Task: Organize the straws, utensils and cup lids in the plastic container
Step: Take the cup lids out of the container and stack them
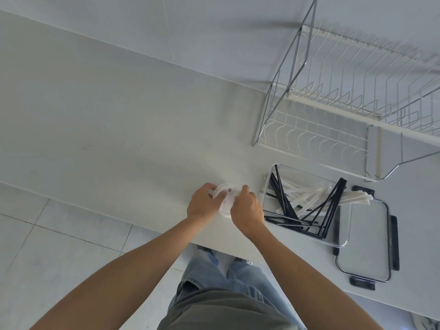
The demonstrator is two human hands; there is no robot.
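A stack of clear white cup lids (226, 196) lies on the white counter, just left of the plastic container. My left hand (204, 203) grips the stack's left side and my right hand (247, 209) holds its right side. The clear rectangular plastic container (345, 239) stands to the right of my hands. Inside it lie several black straws (285, 210) and white wrapped utensils (309, 195), crossing each other, some poking over the rim.
The container's clear lid with black clips (371, 246) lies flat to its right. A white wire dish rack (345, 103) stands behind on the counter (119, 127). The counter's front edge runs just below my hands, tiled floor beyond it.
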